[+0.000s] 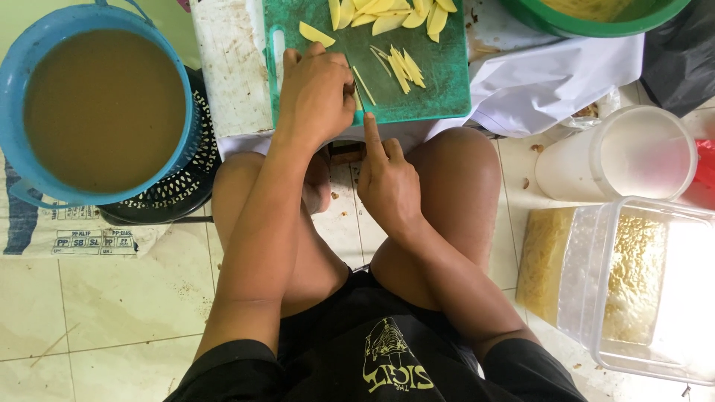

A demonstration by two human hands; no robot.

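A green cutting board point(439, 82) lies on a low white table ahead of my knees. Pale yellow slices point(387, 15) are piled at its far side, and thin cut strips point(406, 69) lie near its middle. My left hand point(316, 93) rests fingers-down on the board's near left part, pressing on something hidden beneath it. My right hand point(387, 179) is just below the board's near edge, index finger stretched along a knife handle; the blade is hidden behind my left hand.
A blue bucket point(190, 97) of brown liquid stands on a black perforated stool at the left. A green bowl point(596, 26) sits at top right. A translucent cup point(640, 152), a clear plastic box point(648, 290) and a bag of yellow strips point(544, 260) are on the tiled floor at right.
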